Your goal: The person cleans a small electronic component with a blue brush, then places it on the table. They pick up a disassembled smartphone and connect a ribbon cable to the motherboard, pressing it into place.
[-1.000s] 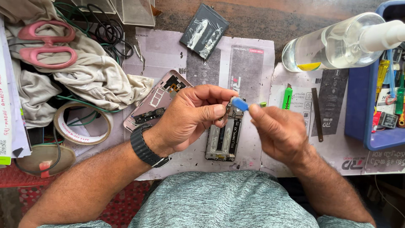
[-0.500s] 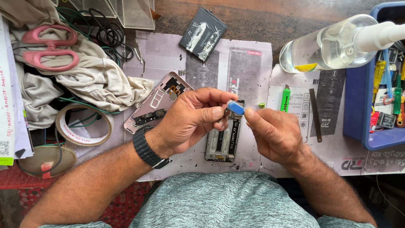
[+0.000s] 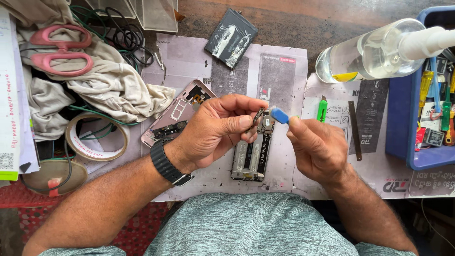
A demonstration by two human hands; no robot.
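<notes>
Pinching a small part [image 3: 258,115], left hand [image 3: 218,130] hovers above the phone frame [image 3: 253,154].

wooden bench [image 3: 294,21] | paper mats [image 3: 284,66] | cloth [image 3: 95,90] | possibly battery [image 3: 231,38]

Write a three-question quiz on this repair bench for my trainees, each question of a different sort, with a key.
1. True or false: the pink scissors lie on the cloth.
2. Which hand holds the blue tool? A) left hand B) right hand
3. Fill in: the clear bottle lies on its ____.

Key: 1 true; 2 B; 3 side.
</notes>
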